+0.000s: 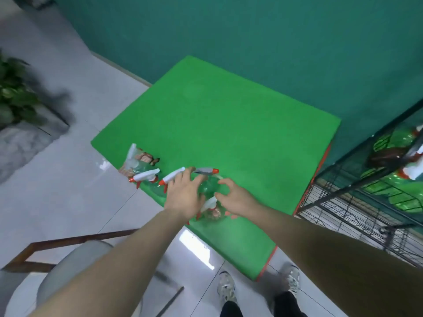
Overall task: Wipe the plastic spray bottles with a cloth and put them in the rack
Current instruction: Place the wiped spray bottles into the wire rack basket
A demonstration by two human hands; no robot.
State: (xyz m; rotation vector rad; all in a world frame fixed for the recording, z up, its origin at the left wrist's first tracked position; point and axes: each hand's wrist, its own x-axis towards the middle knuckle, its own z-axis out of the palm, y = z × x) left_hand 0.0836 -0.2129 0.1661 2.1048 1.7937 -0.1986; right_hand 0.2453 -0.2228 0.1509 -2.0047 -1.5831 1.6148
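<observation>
Head view: both hands (183,197) over bottles (206,186) at table (229,115) edge.

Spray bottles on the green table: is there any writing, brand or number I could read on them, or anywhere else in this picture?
No text can be read.
Spray bottles on the table: patterned patches show, too blurred to tell if they carry words.
Bottles in the rack: dark markings, unreadable.
Shoes: no legible brand.

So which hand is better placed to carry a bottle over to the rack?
Right, probably. The right hand is curled at the green spray bottle and is on the side of the wire rack. The left hand lies flat, farther away.
</observation>
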